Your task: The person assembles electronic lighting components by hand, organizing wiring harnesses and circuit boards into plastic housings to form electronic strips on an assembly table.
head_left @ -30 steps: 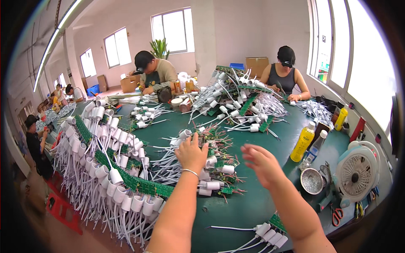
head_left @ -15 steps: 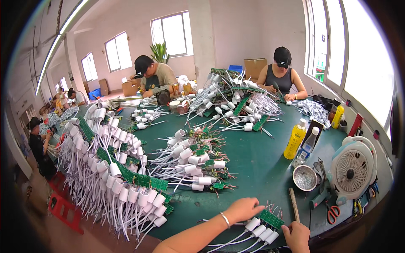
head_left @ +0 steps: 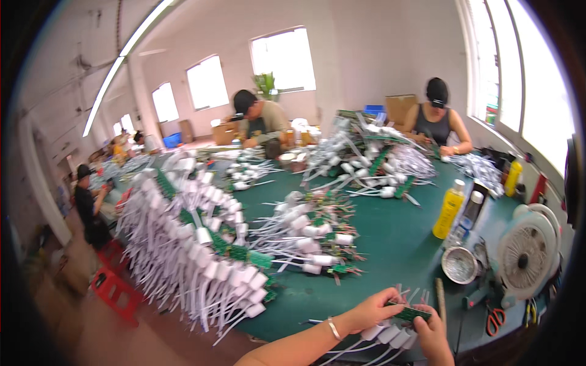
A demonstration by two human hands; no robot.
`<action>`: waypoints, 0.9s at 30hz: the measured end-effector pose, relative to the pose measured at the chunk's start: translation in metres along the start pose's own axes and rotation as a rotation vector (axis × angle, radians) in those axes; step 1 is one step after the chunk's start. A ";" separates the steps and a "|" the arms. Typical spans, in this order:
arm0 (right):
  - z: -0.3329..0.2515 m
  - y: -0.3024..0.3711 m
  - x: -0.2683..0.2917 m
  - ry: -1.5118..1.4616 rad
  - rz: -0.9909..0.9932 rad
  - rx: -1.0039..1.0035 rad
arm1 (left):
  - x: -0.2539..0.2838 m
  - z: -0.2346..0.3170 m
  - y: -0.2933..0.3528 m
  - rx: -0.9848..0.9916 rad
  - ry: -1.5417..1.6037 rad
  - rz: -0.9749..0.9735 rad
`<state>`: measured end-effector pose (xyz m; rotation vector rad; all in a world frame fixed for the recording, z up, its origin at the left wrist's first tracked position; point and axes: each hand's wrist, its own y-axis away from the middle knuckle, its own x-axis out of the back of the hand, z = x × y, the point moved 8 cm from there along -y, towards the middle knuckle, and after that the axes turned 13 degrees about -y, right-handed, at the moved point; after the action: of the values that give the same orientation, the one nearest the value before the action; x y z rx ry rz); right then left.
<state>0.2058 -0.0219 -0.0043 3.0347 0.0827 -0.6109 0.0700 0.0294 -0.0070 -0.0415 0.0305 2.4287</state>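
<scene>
At the near side of the green table [head_left: 397, 244], right of centre, the left hand [head_left: 370, 312] is pinching the left end of a green circuit board strip [head_left: 405, 313], while the right hand [head_left: 432, 332] is holding its right end. White cylindrical housings [head_left: 389, 335] are showing just on its near side, trailing white cables. A wooden stick [head_left: 441, 296] is lying just beyond the right hand. Farther right, a metal bowl [head_left: 459, 266] is sitting left of a desk fan [head_left: 527, 259].

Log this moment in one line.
left hand: holds left end of green circuit board | right hand: holds its right end | below board: white cylinders, white cables | nearby: brown stick, metal bowl
</scene>
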 end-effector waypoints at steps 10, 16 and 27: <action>-0.027 -0.018 -0.021 0.702 0.096 0.086 | -0.007 0.007 0.004 0.031 0.083 0.221; -0.029 -0.016 -0.030 -0.074 -0.015 -0.026 | -0.003 0.009 0.004 -0.157 0.042 0.227; 0.007 -0.052 -0.024 0.122 0.036 0.178 | 0.015 -0.003 0.001 0.035 -0.158 0.377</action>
<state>0.1780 0.0288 -0.0034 3.2354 -0.0237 -0.4536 0.0580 0.0380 -0.0105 0.1875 0.0094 2.7992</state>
